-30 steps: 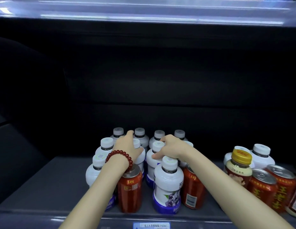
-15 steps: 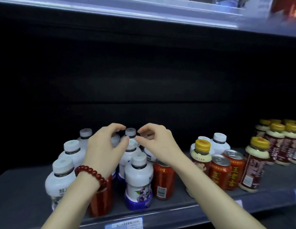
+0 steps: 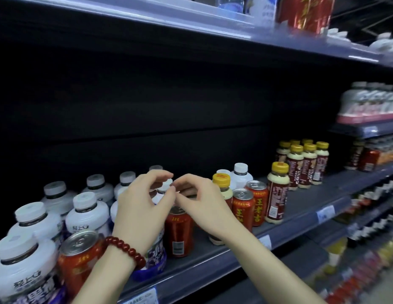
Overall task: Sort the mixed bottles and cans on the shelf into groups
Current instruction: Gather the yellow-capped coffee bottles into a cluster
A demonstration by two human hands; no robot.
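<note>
Several white bottles with white caps crowd the left of the dark shelf. A red can stands among them at the front left, and another red can stands just below my hands. My left hand, with a red bead bracelet on the wrist, and my right hand hover side by side above the bottle caps, fingers curled and apart, holding nothing. To the right are two red cans, a yellow-capped bottle and a taller yellow-capped bottle.
A group of several yellow-capped bottles stands further right on the same shelf. The upper shelf overhangs with cans and bottles on it. More stocked shelves run along the right and below. Price tags line the shelf's front edge.
The view has swung right and pulled back, bringing more of the shelf's right side into sight. Both hands have lifted off the bottle caps and now hover together above them.
</note>
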